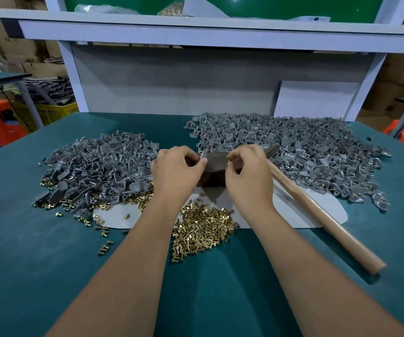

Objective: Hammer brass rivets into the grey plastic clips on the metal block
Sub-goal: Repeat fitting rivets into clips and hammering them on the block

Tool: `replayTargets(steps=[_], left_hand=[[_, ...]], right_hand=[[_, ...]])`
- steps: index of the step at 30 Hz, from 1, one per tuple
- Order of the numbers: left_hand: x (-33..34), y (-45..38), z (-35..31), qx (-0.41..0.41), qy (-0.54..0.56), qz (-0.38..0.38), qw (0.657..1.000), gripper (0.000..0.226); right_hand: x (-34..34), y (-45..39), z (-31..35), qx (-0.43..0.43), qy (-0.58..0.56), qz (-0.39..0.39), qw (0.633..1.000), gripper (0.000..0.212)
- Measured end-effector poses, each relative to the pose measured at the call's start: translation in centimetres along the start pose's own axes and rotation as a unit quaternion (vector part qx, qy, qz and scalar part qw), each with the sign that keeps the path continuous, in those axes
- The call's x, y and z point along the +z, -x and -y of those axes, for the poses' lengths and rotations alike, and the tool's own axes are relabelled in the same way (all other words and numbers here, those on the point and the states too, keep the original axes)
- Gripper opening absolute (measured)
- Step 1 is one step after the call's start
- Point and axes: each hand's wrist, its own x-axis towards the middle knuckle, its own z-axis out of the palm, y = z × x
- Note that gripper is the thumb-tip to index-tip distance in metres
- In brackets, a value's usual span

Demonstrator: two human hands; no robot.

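Pinching a grey clip (202, 155) against the top of the block (214, 170), the left hand (175, 172) steadies it with thumb and fingertips, while the right hand (246, 175) nips a brass rivet (229, 161) just beside it, fingers curled tight on the tiny piece. The two hands sit close together over the block but do not touch. The hammer (317, 207) lies untouched on the right, its head hidden behind the right hand and its wooden handle running back toward the person.

Loose rivets (205, 229) lie heaped on the white sheet (291, 215) in front of the block. One clip pile (103, 166) sits left, a larger pile (293, 147) right.

The likely step is seating the rivet in the clip's hole, though the hole itself is too small to see. Risks, as I judge them: the rivet could slip from the pinch and vanish among the loose ones; set crooked, it may bend or skip out under the blow; a clip not flat on the block could shift or crack; and fingers kept near the rivet could be struck.
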Motion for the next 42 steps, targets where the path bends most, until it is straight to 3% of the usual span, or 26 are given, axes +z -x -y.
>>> replayTargets(steps=[6,9,13,18,25,33,38,42], left_hand=[[0.2,-0.1,0.0,0.027,-0.003,-0.005,1.000,0.020],[0.4,0.1,-0.1,0.025,0.049,0.013,0.998,0.016],[0.5,0.2,-0.2,0.021,0.061,0.026,0.998,0.016],[0.1,0.3,-0.6,0.022,0.055,0.033,0.998,0.021],[-0.1,0.6,-0.8,0.081,0.037,0.049,0.995,0.010],[0.2,0.1,-0.3,0.007,0.125,0.020,0.992,0.010],[0.1,0.1,-0.5,0.012,0.101,0.121,0.987,0.050],[0.2,0.2,-0.6,0.031,0.032,0.147,0.988,0.044]], right_hand=[[0.1,-0.2,-0.4,0.066,-0.005,-0.003,0.998,0.010],[0.2,-0.2,-0.4,0.073,-0.030,-0.001,0.997,0.010],[0.2,-0.3,-0.3,0.065,-0.070,0.015,0.995,0.011],[0.0,-0.2,0.0,0.061,-0.041,-0.018,0.997,0.011],[-0.2,-0.1,0.3,0.054,-0.025,-0.018,0.998,0.012],[0.2,0.3,0.7,0.038,0.033,-0.008,0.999,0.013],[0.0,0.3,0.7,0.045,0.021,0.005,0.999,0.014],[-0.2,0.3,0.7,0.053,0.017,0.002,0.998,0.013]])
